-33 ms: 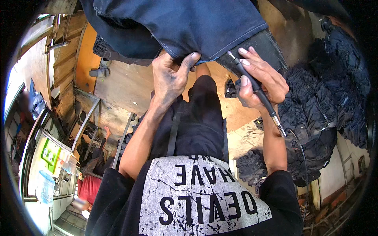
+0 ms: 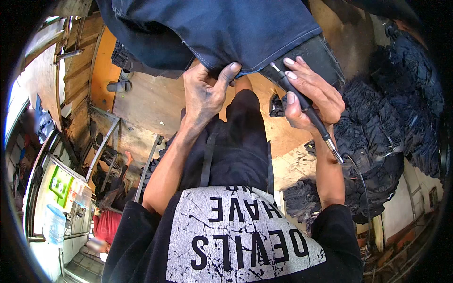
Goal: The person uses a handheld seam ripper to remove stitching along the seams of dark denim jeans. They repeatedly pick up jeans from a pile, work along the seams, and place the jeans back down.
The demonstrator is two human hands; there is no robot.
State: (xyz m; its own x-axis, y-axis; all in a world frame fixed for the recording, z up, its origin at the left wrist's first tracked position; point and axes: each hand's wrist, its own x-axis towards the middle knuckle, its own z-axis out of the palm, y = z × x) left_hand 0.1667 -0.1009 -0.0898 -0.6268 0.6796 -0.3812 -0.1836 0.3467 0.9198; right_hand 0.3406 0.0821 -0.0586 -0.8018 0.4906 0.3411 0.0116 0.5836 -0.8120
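Dark blue denim trousers (image 2: 226, 33) with pale stitching hang across the far side in front of me. My left hand (image 2: 205, 89) pinches their lower edge between thumb and curled fingers. Under the cloth, right of that grip, a flat dark board (image 2: 314, 61) sticks out. In my right hand (image 2: 316, 94) is a slim black rotary handpiece (image 2: 315, 117), held like a pen. Its narrow metal tip points up and left, close to the hem; whether it touches the cloth I cannot tell. A spring collar and thin black cable trail from its other end.
Heaps of dark garments (image 2: 373, 122) lie on the right. Sandals (image 2: 119, 87) rest on the wooden floor at far left. Metal frames (image 2: 104, 148), a clear water bottle (image 2: 54, 224), a green box (image 2: 60, 185) and another person in red (image 2: 106, 225) are on the left.
The handpiece's tip has shifted very slightly left and toward me, along with my right hand. My left hand keeps its pinch on the trousers.
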